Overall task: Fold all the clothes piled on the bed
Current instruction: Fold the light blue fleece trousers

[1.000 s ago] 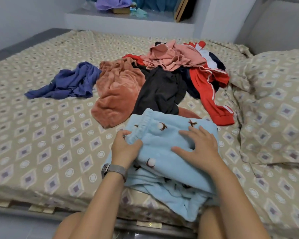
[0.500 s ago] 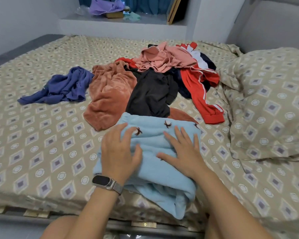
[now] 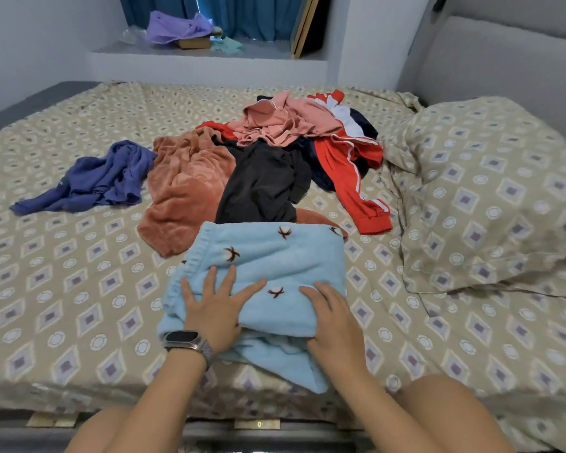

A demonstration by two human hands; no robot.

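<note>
Both hands have slid nearer along the blue garment (image 3: 268,266) at the bed's (image 3: 62,289) front edge: left hand (image 3: 214,308) flat, flattening it; right hand (image 3: 332,318) gripping its folded edge.

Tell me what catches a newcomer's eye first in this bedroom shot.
First, the two hands at the near edge of the bed: the left hand lies flat on a light blue fleece garment, and the right hand rests on its near right edge. Just behind sits an unfolded heap, where a red striped jacket and a rust fleece stand out.
</note>
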